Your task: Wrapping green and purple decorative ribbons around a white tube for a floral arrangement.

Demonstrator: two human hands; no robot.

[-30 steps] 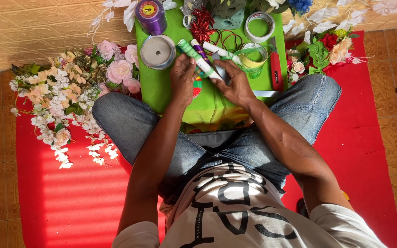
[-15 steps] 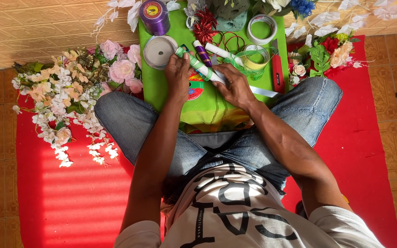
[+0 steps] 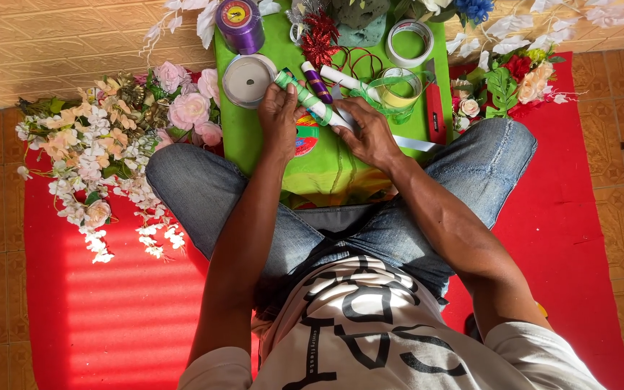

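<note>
Both hands meet over a short stick wrapped in a green-and-white spiral ribbon (image 3: 310,101): the left hand (image 3: 277,119) curls its fingers round the stick's upper end, and the right hand (image 3: 371,133) presses down on its lower end, fingers partly spread, with a loose strip of pale ribbon (image 3: 414,144) trailing out toward 3 o'clock. The stick lies slantwise on the bright green low surface (image 3: 254,137) across the person's lap.

The wrap looks likely to slacken if either hand eases off, since the free tail has nothing pinning it. Crowding adds risk: a flat silver-grey ribbon spool (image 3: 248,79) sits just at 11 o'clock of the left hand, a purple ribbon roll (image 3: 239,23) beyond it, and a purple-wrapped stick (image 3: 317,81) lies touching or nearly so. A careless sweep could knock these off the edge into the artificial pink-and-white flowers (image 3: 120,144) at 9 o'clock.
</note>
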